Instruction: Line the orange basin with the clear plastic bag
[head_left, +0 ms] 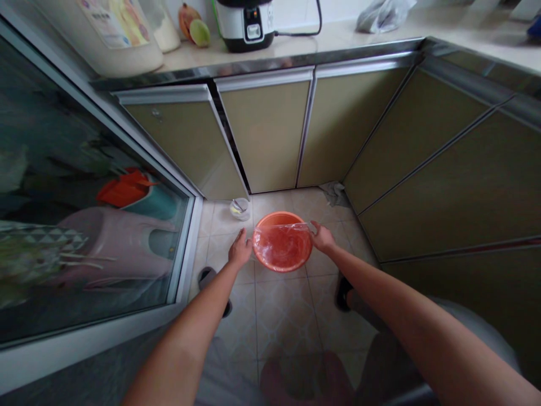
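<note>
Left hand (239, 248): fingers spread, resting against the left rim of the orange basin (282, 248); whether it grips cannot be told. Right hand (322, 237): pinching the edge of the clear plastic film (283, 228) stretched across the basin's top. The basin stands on the tiled floor (279, 316), in front of the cabinet doors (266, 132). 1 small glass jar (239, 208) sits just behind-left of the basin.

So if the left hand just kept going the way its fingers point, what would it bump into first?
Probably the small clear container on the floor tiles just ahead of the left hand; depth is hard to judge. The orange basin lies beside it.
</note>
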